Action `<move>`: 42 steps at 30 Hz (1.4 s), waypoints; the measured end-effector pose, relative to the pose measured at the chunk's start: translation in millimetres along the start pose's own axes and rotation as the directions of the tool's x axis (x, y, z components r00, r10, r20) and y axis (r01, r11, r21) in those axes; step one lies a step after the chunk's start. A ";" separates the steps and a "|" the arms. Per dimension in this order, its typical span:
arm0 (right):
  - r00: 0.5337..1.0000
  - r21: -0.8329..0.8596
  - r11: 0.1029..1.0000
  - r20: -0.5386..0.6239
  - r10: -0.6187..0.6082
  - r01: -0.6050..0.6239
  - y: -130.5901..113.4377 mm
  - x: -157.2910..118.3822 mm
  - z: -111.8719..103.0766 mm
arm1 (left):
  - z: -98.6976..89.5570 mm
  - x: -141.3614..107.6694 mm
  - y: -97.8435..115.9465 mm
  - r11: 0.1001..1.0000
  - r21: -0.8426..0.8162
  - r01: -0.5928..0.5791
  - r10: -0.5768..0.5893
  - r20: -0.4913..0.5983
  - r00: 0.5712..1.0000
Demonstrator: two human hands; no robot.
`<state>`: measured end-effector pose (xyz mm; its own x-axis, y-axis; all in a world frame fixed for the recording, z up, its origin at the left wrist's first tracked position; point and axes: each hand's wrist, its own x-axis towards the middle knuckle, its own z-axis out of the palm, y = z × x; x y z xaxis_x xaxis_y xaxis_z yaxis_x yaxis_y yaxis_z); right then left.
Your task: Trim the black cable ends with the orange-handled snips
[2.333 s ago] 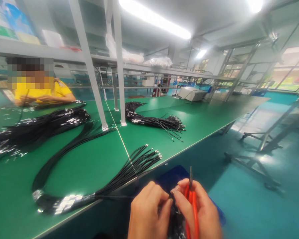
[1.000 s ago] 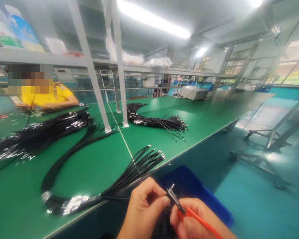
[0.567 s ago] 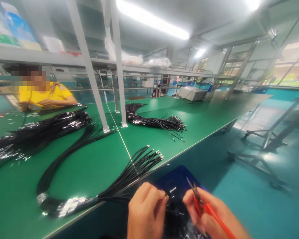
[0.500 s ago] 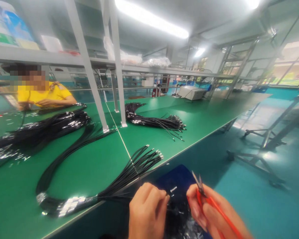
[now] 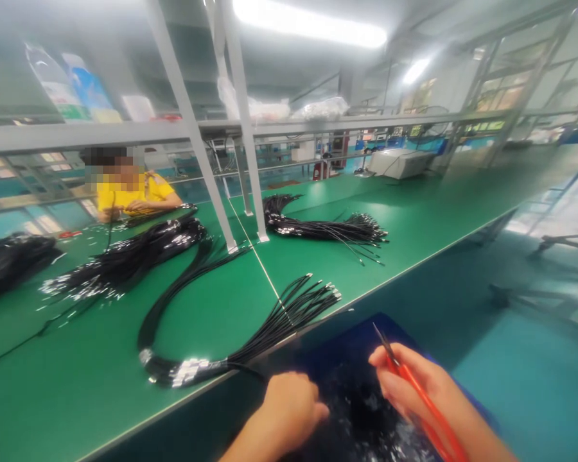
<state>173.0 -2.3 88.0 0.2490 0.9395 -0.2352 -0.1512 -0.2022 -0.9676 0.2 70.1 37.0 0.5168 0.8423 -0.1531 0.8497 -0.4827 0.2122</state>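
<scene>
My left hand is closed near the table's front edge, beside the loose cable ends; whatever its fingers hold is hidden. My right hand grips red-handled scissors, their thin metal tips pointing up and to the left, the blades together. A bundle of black cables with silvery wrapping curves across the green table, its metal-tipped ends fanned out at the edge. Below my hands is a dark blue container with dark and shiny bits in it.
Other black cable bundles lie on the table, more at the left. White posts carry a shelf with bottles and plastic bags. A person in yellow works across the table. A white box stands further back.
The view has swung left, so the table and bundles appear further right. My left hand has turned and sits lower. The scissors' tips, apart before, are now together.
</scene>
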 end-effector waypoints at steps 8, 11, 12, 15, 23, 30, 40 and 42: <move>0.996 0.082 0.996 -0.079 -0.031 0.037 4.5 -1.1 -4.3 | -22.1 20.7 -37.1 0.971 -0.062 0.232 -0.240 -0.299 0.924; 0.995 0.081 0.996 -0.098 -0.037 0.045 4.2 1.4 -12.2 | -25.5 21.2 -48.1 0.966 -0.165 0.197 -0.239 -0.301 0.923; 0.992 0.092 0.994 -0.119 -0.039 0.050 4.4 2.1 -14.0 | -28.0 20.1 -48.6 0.961 -0.209 0.179 -0.237 -0.295 0.926; 0.972 0.172 0.981 -0.227 -0.053 0.094 8.5 3.7 -13.0 | -39.8 14.3 -34.7 0.936 -0.340 0.088 -0.185 -0.267 0.946; 0.956 0.306 0.938 -0.282 -0.075 0.163 22.7 -1.9 14.6 | -51.4 -7.2 37.9 0.652 -0.695 -0.303 0.128 -0.293 0.947; 0.935 0.394 0.875 -0.316 -0.160 0.283 29.8 -0.2 33.0 | -33.5 -1.9 29.4 0.390 -0.905 -0.171 0.018 -0.178 0.984; 0.899 0.500 0.782 -0.404 -0.168 0.371 0.8 2.1 33.0 | -32.8 -12.5 30.7 0.523 -0.829 -0.198 -0.033 -0.251 0.967; 0.909 0.488 0.802 -0.389 -0.151 0.343 -2.9 -1.3 31.4 | -32.3 -10.5 29.0 0.423 -0.896 -0.136 -0.045 -0.170 0.984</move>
<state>143.1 5.7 94.0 0.6216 0.7766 -0.1029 -0.5030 0.2950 -0.8124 16.0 55.0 75.9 0.4522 0.8919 0.0042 0.1956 -0.1037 0.9752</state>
